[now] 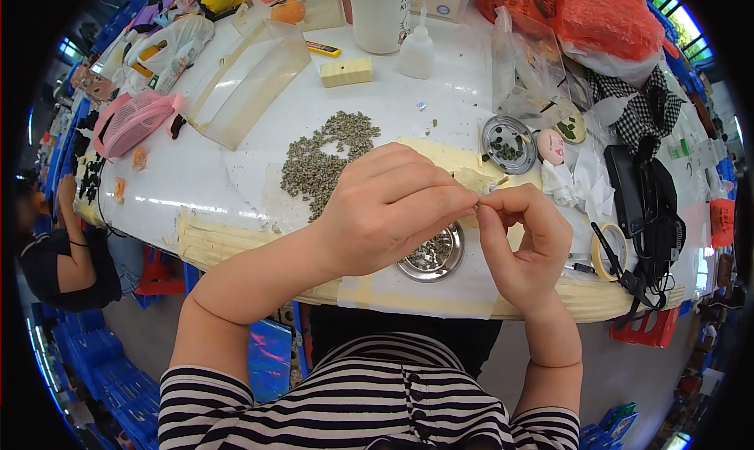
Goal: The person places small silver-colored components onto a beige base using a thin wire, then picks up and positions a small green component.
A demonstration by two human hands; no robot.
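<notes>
My left hand (pixel 385 206) and my right hand (pixel 522 238) meet fingertip to fingertip above the white table. Both are closed in a pinch on a tiny piece (pixel 477 206), too small to make out. Beneath them sits a round metal dish (pixel 453 255) with small grey-green parts in it, partly hidden by my left hand. A pile of small grey-green parts (pixel 314 167) lies beyond my left hand. Past my right hand is a round metal tin (pixel 503 166) with dark green bits, beside a pink round object (pixel 550 146).
A white squeeze bottle (pixel 417 53), a large white cup (pixel 379 18) and a pale yellow block (pixel 346 72) stand at the back. A clear plastic tray (pixel 251 85) and pink mesh pouch (pixel 133 124) lie left. Tape (pixel 609 252) and black cables (pixel 658 230) lie right. Another person (pixel 67 254) sits far left.
</notes>
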